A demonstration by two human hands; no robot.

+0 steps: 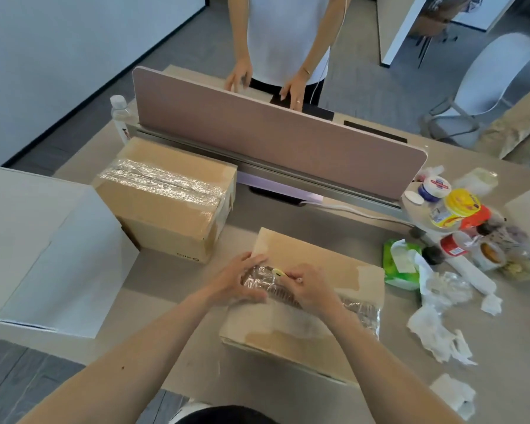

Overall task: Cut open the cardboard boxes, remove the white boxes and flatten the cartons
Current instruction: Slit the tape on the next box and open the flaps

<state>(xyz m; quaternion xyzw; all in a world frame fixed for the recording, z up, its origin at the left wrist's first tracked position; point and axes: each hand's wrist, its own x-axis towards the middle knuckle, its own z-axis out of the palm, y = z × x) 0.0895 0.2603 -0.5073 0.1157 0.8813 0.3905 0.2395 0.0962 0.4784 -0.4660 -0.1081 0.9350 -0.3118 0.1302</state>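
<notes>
Cardboard box (318, 261) nearest the person sat on the desk (288, 218) just in front of them, its top flaps closed under a strip of crinkled clear tape (358, 310). Left hand (242, 281) lay on the tape at the far end of the seam, fingers bent loosely over it and pressing down. Right hand (309, 289), touching the left, pinched a small yellow cutter (278, 273) whose tip met the tape. A second taped cardboard box (166, 203) stood farther back to the left, against the pink divider panel (273, 130). A white box (43, 249) stood at the left edge. To the right were a green wipes pack (400, 264), crumpled tissues (438, 335) and a cluster of jars (453, 206).
</notes>
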